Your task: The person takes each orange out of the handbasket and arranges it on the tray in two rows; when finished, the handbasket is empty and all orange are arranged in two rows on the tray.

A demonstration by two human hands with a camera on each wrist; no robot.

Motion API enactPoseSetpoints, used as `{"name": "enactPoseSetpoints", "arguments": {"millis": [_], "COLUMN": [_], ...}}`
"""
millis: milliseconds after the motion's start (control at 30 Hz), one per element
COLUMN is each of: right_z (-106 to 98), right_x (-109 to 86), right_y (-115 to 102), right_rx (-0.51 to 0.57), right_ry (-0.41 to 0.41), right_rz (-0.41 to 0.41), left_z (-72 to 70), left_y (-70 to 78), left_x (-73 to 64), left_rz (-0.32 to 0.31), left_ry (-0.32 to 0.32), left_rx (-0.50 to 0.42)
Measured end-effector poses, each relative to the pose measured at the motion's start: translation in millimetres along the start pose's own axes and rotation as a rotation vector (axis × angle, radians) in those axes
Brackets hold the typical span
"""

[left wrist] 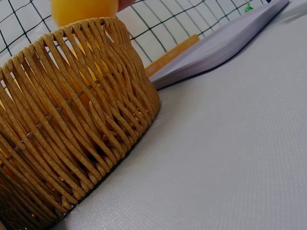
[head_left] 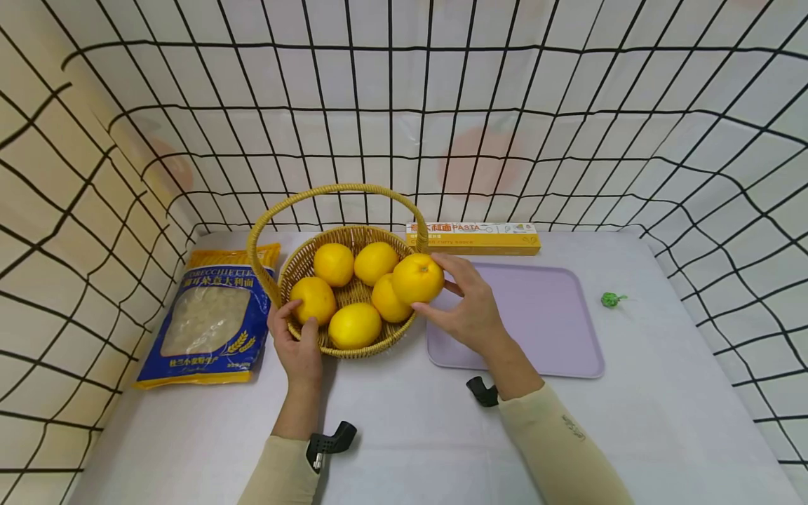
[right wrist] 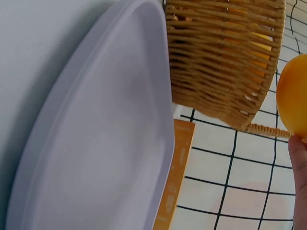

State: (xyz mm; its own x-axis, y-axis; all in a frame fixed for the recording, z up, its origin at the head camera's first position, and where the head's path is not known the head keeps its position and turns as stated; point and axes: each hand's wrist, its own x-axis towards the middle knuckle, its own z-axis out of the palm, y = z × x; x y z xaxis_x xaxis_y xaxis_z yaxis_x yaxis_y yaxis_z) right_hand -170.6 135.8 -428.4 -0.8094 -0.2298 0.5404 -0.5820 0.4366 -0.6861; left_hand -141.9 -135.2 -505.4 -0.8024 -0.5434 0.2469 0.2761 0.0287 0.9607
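A round wicker basket point(head_left: 353, 351) with a tall arched handle point(head_left: 334, 189) stands on the table, several yellow lemons point(head_left: 355, 326) inside it. At its left front rim my left hand point(head_left: 298, 354) grips the basket, thumb over the edge beside a lemon point(head_left: 314, 300). My right hand point(head_left: 470, 308) pinches another lemon point(head_left: 418, 278) between thumb and fingers, above the basket's right rim. That held lemon partly covers one lying in the basket. In the left wrist view, the held lemon point(left wrist: 84, 10) shows above the woven wall point(left wrist: 81, 105). The right wrist view catches it point(right wrist: 293, 96) at the right edge.
A lilac tray point(head_left: 536, 351) lies right of the basket, under my right hand. Behind the tray is a yellow pasta box point(head_left: 480, 242). A blue bag of orecchiette point(head_left: 208, 315) lies left. A small green item point(head_left: 611, 300) sits far right. Black wire grid point(head_left: 391, 112) encloses the table.
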Motion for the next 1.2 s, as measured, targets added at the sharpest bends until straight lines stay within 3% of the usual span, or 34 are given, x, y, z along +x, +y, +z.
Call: {"name": "enactPoseSetpoints", "arguments": {"millis": [600, 900, 1200], "right_z": [-28.5, -33.4, -32.9], "right_x": [-5.5, -4.2, 3.5], "right_y": [25.7, 43.4, 55.8], "right_rx": [-0.029, -0.063, -0.073], "right_ry": [0.002, -0.007, -0.081], "right_rz": [0.141, 0.249, 0.408], "left_z": [0.7, 0.2, -0.6], "left_y": [0.0, -0.8, -0.7], "left_x": [-0.8, 0.0, 0.1], "left_rz": [-0.008, 0.008, -0.003], "left_ry": [0.008, 0.005, 0.003], "left_rx": [-0.010, -0.010, 0.015]}}
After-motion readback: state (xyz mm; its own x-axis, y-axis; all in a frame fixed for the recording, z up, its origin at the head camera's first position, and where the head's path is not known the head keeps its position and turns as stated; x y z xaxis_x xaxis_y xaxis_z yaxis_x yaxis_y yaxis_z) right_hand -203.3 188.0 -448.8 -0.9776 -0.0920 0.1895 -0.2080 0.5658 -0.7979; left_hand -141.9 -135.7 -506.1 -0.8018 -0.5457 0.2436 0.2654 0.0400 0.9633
